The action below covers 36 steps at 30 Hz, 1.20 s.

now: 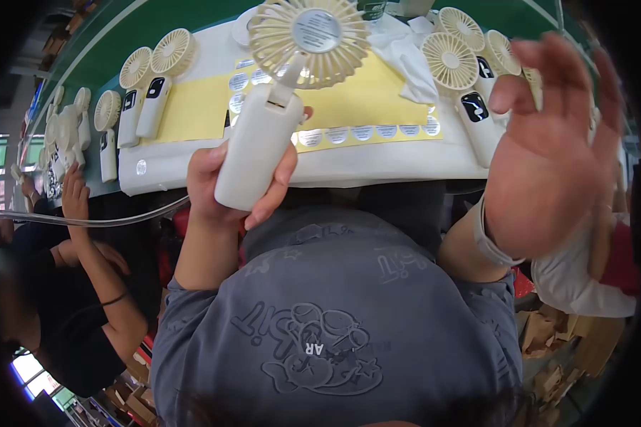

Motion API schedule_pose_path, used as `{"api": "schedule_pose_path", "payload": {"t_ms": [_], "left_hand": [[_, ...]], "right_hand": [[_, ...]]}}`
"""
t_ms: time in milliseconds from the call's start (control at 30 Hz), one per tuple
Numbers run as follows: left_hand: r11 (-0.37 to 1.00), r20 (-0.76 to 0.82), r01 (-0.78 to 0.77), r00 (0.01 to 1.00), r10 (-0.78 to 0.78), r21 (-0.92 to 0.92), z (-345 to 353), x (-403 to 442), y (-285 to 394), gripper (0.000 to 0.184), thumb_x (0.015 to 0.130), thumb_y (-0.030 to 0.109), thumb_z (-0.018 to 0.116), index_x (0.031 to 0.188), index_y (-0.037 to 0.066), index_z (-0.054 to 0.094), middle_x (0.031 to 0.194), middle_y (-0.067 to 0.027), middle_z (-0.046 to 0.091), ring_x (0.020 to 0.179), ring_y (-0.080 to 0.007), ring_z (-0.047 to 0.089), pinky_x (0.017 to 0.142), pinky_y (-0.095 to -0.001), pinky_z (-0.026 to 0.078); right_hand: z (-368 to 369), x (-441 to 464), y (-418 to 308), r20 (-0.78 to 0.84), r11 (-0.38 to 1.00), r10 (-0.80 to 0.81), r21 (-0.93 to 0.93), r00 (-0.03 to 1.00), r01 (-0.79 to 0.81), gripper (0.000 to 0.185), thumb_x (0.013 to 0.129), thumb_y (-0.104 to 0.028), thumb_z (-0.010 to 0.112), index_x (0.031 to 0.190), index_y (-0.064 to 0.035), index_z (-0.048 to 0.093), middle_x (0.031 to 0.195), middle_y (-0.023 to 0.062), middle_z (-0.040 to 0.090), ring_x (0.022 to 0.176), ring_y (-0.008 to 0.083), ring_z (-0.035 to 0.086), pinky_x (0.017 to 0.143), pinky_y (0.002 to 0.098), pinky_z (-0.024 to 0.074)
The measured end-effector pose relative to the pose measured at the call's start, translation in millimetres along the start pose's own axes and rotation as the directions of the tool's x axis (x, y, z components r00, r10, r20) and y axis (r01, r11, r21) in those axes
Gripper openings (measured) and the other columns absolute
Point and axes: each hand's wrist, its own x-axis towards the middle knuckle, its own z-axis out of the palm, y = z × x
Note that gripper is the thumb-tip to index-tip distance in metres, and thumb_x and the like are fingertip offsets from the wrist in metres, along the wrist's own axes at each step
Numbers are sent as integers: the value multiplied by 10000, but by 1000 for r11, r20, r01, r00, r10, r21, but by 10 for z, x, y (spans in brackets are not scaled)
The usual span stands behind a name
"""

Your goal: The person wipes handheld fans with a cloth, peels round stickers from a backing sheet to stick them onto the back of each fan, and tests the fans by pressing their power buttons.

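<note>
Backing the held fan (256, 153) is white sheeting (363, 171), cardboard (595, 345) strewn below.

Left hand (208, 188) holding cream handheld fan (255, 149), right hand (545, 171) raised, yellow sticker sheet (377, 99)

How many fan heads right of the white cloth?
3 clear: front fan head, rear fan head behind it, side fan head to their right. More may be hidden behind the right hand.
</note>
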Motion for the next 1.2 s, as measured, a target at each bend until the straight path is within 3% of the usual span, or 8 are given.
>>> {"api": "schedule_pose_path", "payload": {"t_ms": [200, 367, 433, 700, 900, 933, 1033, 1200], "left_hand": [[933, -49, -42, 997, 63, 358, 5, -11, -70, 863, 797, 355, 610, 1410, -82, 190, 1062, -225, 517, 703, -236, 614, 600, -298, 518], [318, -131, 23, 938, 321, 948, 194, 56, -251, 1015, 661, 253, 805, 1446, -8, 216, 1168, -184, 535, 1091, -286, 547, 978, -370, 393], [12, 121, -129, 954, 275, 992, 122, 31, -223, 960, 605, 196, 855, 1399, 11, 348, 1059, -144, 564, 918, -246, 561, 776, -337, 457], [-189, 364, -359, 931, -6, 914, 107, 144, -307, 619, 695, 246, 795, 1220, 16, 560, 881, -153, 608, 687, -260, 562, 612, -349, 450], [-464, 201, 337, 588, 783, 819, -613, -235, 805, 349, 940, 178, 531, 1230, -14, 554, 1158, -162, 605, 1033, -264, 561, 927, -361, 414], [-699, 332, 520, 630, 702, 492, -833, -382, 1042, 416, 934, 277, 546, 1258, 16, 550, 1194, -200, 589, 1099, -334, 544, 962, -410, 398], [-526, -72, 840, 538, 840, 134, -1245, -603, 1199, 499, 907, 382, 562, 1279, 50, 541, 1316, -221, 488, 1197, -381, 453, 1039, -470, 318], [-596, -61, 803, 596, 801, 23, -1279, -600, 1102, 573, 862, 502, 572, 1286, 117, 538, 1376, -229, 420, 1294, -375, 370, 1079, -490, 263]], "right_hand": [[121, -243, 332, 109, 834, 527, -257, 843, -488, 540, 881, -95, 573, 1350, 19, 329, 1062, 98, 571, 854, 131, 568, 703, 227, 457], [324, -288, 432, -30, 752, 659, -7, 752, -659, 690, 872, -87, 640, 1399, 3, 204, 1150, 141, 534, 950, 176, 584, 726, 255, 493], [297, -342, 582, -56, 736, 669, 184, 741, -651, 581, 898, -99, 592, 1371, -7, 269, 1146, 122, 551, 948, 170, 594, 738, 253, 504], [-92, -432, 707, -33, 783, 597, 244, 802, -573, 695, 879, -178, 651, 1381, -1, 204, 1163, 139, 530, 906, 155, 607, 634, 264, 547], [-1273, 61, 503, -436, 829, 456, -109, 776, -549, 458, 927, -97, 556, 1294, 15, 305, 1139, 152, 569, 919, 182, 629, 689, 258, 533], [-1540, 101, 548, -424, 732, 454, -325, 784, -599, 406, 919, -112, 564, 1268, 14, 399, 1075, 149, 611, 916, 172, 630, 712, 268, 526], [-1766, 321, 607, -409, 440, 444, -676, 797, -591, 363, 909, -149, 574, 1221, 19, 494, 1023, 142, 644, 918, 165, 629, 744, 284, 514], [-1935, 470, 920, -284, 303, 455, -842, 844, -447, 417, 895, -219, 580, 1228, 25, 517, 1030, 180, 653, 950, 251, 627, 820, 344, 491]]}}
